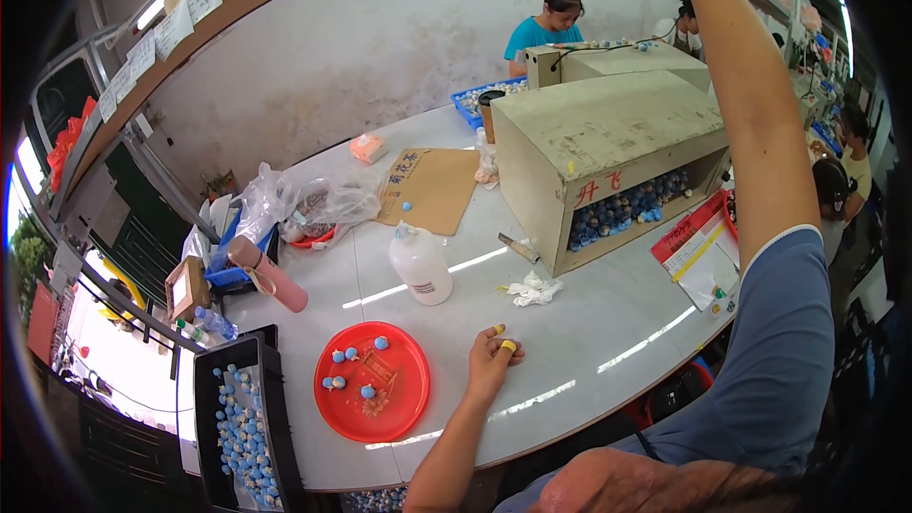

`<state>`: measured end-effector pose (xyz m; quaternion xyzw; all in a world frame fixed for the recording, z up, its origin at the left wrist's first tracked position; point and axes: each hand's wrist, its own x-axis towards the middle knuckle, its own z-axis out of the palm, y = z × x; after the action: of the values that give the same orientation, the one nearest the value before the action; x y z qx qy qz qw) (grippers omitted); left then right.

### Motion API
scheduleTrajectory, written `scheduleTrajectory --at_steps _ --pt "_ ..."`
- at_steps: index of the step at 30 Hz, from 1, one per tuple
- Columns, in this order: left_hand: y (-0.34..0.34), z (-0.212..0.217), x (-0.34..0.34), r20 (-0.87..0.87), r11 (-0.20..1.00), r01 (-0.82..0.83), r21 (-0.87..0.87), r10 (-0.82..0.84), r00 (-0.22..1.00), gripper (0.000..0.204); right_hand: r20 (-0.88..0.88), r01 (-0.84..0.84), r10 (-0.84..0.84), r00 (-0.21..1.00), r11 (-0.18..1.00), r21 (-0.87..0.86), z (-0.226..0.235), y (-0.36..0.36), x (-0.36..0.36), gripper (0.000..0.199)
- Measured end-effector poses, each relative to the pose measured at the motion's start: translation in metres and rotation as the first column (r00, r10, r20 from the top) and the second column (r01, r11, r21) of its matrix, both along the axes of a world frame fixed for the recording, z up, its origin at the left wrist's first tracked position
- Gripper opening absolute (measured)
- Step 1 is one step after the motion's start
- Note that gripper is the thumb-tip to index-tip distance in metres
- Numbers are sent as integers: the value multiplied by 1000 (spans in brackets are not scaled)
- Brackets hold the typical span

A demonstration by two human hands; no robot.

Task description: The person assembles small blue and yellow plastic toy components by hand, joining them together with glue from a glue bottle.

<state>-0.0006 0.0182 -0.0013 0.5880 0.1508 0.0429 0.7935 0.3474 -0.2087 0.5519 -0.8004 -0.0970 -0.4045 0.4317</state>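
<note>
The left hand point(492, 353) rests on the white counter point(570, 323), fingers loosely curled and holding nothing, two fingertips wrapped in yellow tape. Just beside it, at its nine o'clock, sits the red tray point(372, 391) carrying several small blue-capped figurines point(367, 390). This looks like a pause between pieces; picking one up would mean reaching across to the tray. The right arm point(750, 133) is raised toward twelve o'clock and its hand is cut off by the frame's upper edge, so I cannot tell whether it is open or gripping anything. The figurines' details are too small to make out, and the black bin point(237, 427) at eight o'clock is partly cut off.
</note>
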Motion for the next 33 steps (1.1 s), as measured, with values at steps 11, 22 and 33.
scheduleTrajectory --at_steps 11,22,33 --pt "-3 -6 -1 2 998 40 58 -40 999 45 543 143 -160 825 987 74 -77 -53 7 30" --pt "-5 6 5 67 980 -93 177 82 994 35 -58 -501 500 864 844 -191 -513 -35 -204 14" --pt "-9 6 -1 45 979 -104 175 97 994 34 -402 -157 -133 906 776 -611 -532 -16 -79 26"
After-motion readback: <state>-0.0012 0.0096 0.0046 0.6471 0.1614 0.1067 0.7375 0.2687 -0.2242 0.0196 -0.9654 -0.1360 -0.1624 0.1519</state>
